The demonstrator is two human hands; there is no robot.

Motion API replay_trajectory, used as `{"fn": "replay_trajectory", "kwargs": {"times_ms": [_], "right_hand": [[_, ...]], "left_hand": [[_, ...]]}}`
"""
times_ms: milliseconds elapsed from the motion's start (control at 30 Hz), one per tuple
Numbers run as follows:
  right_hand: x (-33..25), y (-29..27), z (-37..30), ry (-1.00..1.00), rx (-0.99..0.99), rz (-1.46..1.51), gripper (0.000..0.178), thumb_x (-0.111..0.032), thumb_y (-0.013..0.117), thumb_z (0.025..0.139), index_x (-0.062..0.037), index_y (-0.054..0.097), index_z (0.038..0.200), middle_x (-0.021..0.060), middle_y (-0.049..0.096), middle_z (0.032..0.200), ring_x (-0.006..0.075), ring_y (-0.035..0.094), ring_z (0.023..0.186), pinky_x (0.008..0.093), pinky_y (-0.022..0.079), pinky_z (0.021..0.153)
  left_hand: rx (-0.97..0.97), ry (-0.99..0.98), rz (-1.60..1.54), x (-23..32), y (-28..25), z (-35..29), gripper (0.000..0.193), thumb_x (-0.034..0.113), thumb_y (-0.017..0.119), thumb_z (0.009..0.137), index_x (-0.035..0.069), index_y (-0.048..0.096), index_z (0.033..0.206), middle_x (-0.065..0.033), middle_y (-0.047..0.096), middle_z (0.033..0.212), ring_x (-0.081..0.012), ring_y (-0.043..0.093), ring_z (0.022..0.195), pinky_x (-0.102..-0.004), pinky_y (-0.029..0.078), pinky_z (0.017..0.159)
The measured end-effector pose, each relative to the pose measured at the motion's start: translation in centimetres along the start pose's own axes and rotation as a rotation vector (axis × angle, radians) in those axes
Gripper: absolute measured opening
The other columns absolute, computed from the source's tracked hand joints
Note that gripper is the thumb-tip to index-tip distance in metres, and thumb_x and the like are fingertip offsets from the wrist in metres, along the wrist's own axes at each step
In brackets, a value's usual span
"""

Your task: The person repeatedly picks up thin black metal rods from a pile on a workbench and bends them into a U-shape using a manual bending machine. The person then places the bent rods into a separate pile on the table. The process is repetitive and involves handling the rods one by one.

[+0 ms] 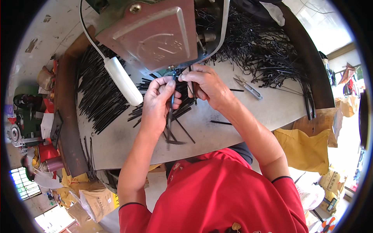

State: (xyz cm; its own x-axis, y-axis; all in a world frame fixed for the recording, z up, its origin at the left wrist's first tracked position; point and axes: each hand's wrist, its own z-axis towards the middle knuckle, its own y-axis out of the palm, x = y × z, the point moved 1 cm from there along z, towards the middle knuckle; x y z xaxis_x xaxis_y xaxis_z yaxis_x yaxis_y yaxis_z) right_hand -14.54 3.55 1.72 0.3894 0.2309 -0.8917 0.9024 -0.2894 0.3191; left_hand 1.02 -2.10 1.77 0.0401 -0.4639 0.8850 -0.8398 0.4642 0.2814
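Close under the machine head (155, 37), my left hand (160, 93) is closed on a thin dark metal rod (170, 112). The rod slants down toward me, and near its lower end a short crosspiece shows. Beside it my right hand (206, 83) is closed, fingers bent, on a thin black rod (190, 85) whose lower end shows below the fingers. Both hands almost meet at the machine's small working point (173, 71), where fine detail is too small to make out. Loose black rods (184, 130) lie on the metal table under my wrists.
A dense pile of black rods (103, 89) lies left, and tangled, worked-looking black pieces (272, 54) heap up at the far right. Small metal snips (248, 87) rest right of my hand. A white lamp bar (123, 81) hangs at left. Dark raised edging (70, 116) borders the table (248, 112).
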Motion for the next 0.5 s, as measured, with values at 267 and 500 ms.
{"fn": "replay_trajectory", "kwargs": {"times_ms": [267,500], "right_hand": [[1.0,0.9,-1.1,-0.091,-0.025,-0.101,0.027,-0.018,0.065,0.087,0.0028,0.059,0.102,0.005,0.061,0.077,0.0089,0.052,0.047,0.0223,0.042,0.043],[-0.4,-0.3,-2.1,-0.015,-0.102,-0.262,0.024,-0.015,0.068,0.083,0.0012,0.054,0.094,0.0086,0.063,0.073,0.0127,0.06,0.054,0.0201,0.044,0.047]], "left_hand": [[-0.016,0.024,0.023,-1.1,1.5,-4.3,0.041,0.01,0.056,0.092,-0.005,0.041,0.127,-0.0113,0.062,0.093,-0.0187,0.066,0.078,-0.0294,0.056,0.069],[-0.08,0.34,0.647,-1.6,0.3,-4.5,0.048,0.004,0.055,0.092,0.0,0.04,0.137,-0.0109,0.065,0.096,-0.0149,0.065,0.083,-0.0269,0.054,0.072]]}}
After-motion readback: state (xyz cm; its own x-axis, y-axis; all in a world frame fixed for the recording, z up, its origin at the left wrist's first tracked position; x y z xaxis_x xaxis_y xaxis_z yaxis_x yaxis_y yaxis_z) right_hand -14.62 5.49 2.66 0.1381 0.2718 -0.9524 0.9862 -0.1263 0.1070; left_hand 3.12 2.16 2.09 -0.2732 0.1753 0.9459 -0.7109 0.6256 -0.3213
